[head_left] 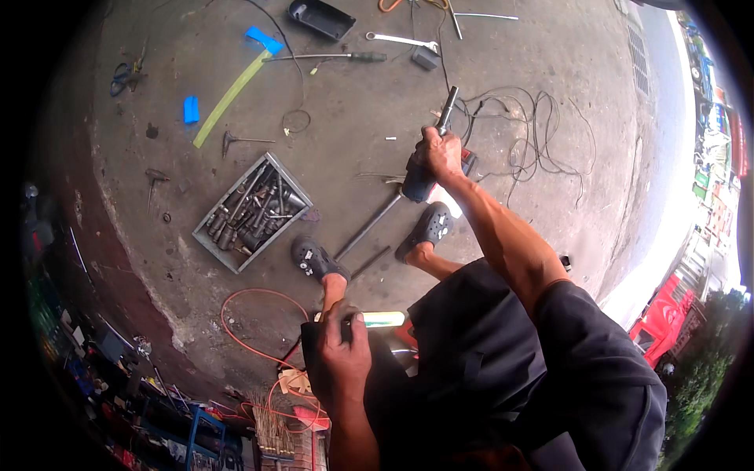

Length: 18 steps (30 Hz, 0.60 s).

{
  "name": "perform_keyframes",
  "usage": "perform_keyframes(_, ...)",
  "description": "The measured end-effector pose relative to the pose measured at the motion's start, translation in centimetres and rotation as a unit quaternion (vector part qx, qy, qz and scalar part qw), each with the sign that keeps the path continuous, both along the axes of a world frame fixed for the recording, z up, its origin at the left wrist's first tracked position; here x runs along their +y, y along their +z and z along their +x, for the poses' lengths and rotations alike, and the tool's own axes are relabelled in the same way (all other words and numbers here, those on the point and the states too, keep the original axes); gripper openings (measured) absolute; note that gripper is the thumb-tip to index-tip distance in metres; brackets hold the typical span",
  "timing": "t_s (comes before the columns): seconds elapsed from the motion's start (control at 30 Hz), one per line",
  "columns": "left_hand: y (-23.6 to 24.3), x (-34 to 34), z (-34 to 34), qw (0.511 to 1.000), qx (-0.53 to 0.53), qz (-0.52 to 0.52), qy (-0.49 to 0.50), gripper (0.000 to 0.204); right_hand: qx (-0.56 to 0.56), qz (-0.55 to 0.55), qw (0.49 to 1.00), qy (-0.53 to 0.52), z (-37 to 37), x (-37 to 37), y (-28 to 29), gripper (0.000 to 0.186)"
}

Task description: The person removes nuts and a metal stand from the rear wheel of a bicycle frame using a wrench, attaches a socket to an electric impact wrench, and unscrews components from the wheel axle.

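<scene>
My right hand [441, 151] is closed around the front of a dark impact wrench [421, 177] with red parts, which is partly hidden by the hand. A long metal socket [448, 108] sticks out beyond my fingers. Over my left thigh, my left hand [345, 349] grips a slim white and green tube [383, 319], whose exact kind I cannot make out. Between my feet a steel bar [369, 226] lies slanting on the ground, its far end near the wrench. Left of my feet stands a metal tray [222, 255] full of sockets and extension bars.
Scattered on the concrete are a combination wrench [400, 39], a long screwdriver [366, 56], a black plastic tray [322, 19], a yellow-green strip [233, 97] and T-handle tools [245, 140]. Tangled cables [538, 145] lie to the right. An orange hose [259, 292] curves at lower left.
</scene>
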<state>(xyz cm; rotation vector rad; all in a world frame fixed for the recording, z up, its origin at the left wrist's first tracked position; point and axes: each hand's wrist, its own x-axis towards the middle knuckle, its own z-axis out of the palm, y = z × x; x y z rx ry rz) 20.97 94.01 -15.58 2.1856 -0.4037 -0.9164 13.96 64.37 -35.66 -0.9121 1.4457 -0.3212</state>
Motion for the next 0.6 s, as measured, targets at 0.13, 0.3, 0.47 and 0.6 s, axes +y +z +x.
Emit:
perform_keyframes(0.13, -5.7, -2.7, 1.6, 0.991, -0.035, -0.122, -0.042, 0.028, 0.205, -0.127, 0.953, 0.183, 5.4, 0.9, -7.1, 0.033)
perform_keyframes(0.3, -7.1, -2.9, 3.4, 0.994, 0.026, -0.092, -0.051, 0.031, 0.257, -0.084, 0.912, 0.308, 10.5, 1.7, -12.6, 0.038)
perform_keyframes(0.47, -8.3, -1.5, 5.1, 0.994, 0.009, -0.101, -0.041, 0.033, 0.200, -0.041, 0.924, 0.323, 11.7, 5.4, -15.3, 0.043)
perform_keyframes(0.6, -8.0, -1.0, 7.0, 0.994, 0.003, -0.108, -0.006, 0.032, 0.201, -0.370, 0.837, 0.351, 11.8, 11.9, -14.0, 0.029)
